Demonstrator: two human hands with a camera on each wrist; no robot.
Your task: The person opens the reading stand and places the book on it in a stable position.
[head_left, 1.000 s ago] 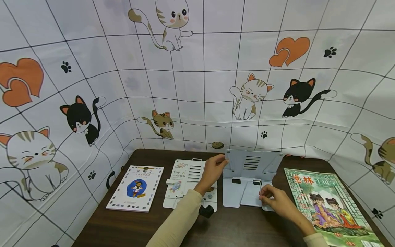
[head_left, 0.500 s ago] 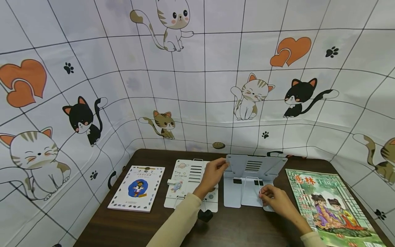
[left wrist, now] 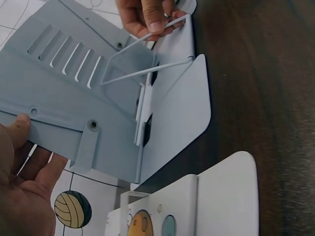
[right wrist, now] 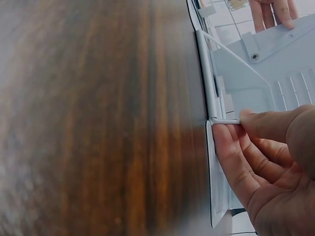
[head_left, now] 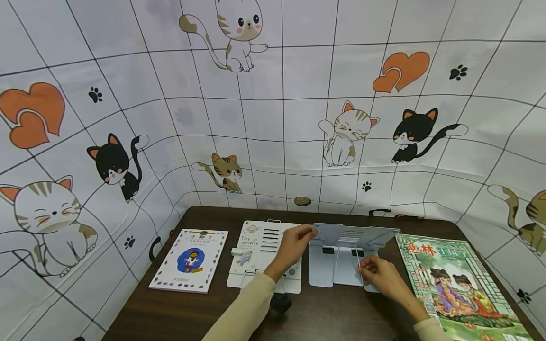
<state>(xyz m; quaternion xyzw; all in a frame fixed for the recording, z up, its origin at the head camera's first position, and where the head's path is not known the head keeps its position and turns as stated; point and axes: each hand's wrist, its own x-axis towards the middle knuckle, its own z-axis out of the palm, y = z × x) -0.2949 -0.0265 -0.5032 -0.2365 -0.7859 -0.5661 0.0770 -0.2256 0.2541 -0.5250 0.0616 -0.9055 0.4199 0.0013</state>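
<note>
Smooth matt metal stand — glossy paper magazine — wood-grained table.

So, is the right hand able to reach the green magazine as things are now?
Probably yes: the green magazine lies beside the right hand, nothing visible between them, though it would first have to release the wire bracket of the grey stand.

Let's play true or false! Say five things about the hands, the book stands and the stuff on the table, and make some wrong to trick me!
1. The left hand grips the gray book stand. True.
2. The "Tiny universe" stand is right of the gray book stand. False: it is on the left.
3. The right hand pinches the wire bracket. True.
4. The magazine lies open. False: it lies closed, cover up.
5. The left hand touches the blue-circle book. False: no hand touches it.
</note>
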